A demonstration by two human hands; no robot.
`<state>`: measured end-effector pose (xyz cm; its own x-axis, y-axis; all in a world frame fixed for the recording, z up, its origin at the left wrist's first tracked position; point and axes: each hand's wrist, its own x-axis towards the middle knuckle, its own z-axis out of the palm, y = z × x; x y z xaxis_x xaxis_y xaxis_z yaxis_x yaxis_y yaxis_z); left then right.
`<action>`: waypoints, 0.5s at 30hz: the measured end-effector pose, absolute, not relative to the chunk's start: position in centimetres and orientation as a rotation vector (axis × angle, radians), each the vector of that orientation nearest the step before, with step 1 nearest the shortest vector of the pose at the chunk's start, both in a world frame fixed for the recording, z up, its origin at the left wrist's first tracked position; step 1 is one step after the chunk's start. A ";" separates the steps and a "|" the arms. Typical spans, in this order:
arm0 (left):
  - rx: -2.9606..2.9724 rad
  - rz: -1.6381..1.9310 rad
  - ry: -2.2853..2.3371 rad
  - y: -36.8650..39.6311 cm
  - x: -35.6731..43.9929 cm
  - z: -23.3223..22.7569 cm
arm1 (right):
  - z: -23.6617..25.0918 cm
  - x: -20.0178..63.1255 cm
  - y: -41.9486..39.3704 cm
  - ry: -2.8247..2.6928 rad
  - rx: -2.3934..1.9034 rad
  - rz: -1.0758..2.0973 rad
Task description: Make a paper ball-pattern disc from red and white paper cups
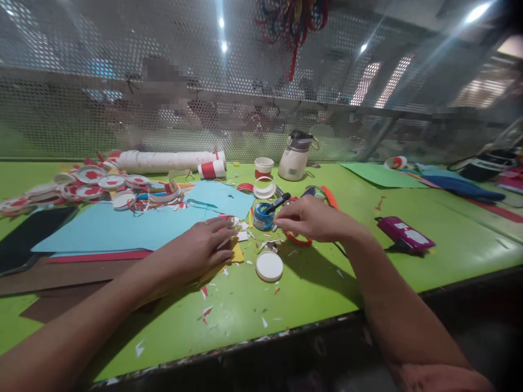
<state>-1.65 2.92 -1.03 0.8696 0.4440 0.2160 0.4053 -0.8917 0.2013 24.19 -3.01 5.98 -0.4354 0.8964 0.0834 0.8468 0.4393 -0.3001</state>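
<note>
My left hand (208,242) lies palm down, fingers stretched out, over the edge of light blue paper sheets (118,231) and a scrap of yellow paper (237,252). Just right of centre, my right hand (312,218) has its thumb and fingers drawn together beside a small blue jar (263,218). What sits in that pinch, if anything, is too small to make out. A black marker-like stick (278,202) leans out of the jar. Partly under my right hand are orange-red scissor-like handles (300,239). A white round disc (269,266) lies in front of the jar.
Left, red-and-white paper discs (92,177) are heaped near a long white roll (163,161) and a dark phone (32,237). Paper cups (263,167) and a flask (295,156) stand behind. A purple device (405,235) lies right. Paper scraps litter the green table (327,294).
</note>
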 end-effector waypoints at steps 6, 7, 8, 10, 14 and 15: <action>2.953 0.133 0.442 2.0 -0.7 -1.2 | 5.3 23.7 -2.8 -2.649 -1.512 0.407; 2.947 0.128 0.422 1.9 -0.7 -1.1 | 5.1 23.6 -2.7 -2.672 -1.518 0.405; 2.939 0.127 0.404 1.8 -0.7 -1.1 | 4.9 23.5 -2.6 -2.698 -1.531 0.402; 2.918 0.148 0.380 1.7 -0.7 -1.0 | 4.6 23.4 -2.4 -2.749 -1.573 0.400; 2.881 0.250 0.428 1.7 -0.8 -1.0 | 4.2 23.5 -2.2 -2.770 -1.684 0.353; 2.872 0.263 0.449 1.8 -0.8 -1.1 | 4.2 23.7 -2.2 -2.754 -1.730 0.321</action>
<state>-0.76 1.76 -1.06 0.9372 0.3188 0.1415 0.2790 -0.9286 0.2446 23.67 -2.19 4.20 -0.4340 0.8760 -0.2102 0.9009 0.4228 -0.0982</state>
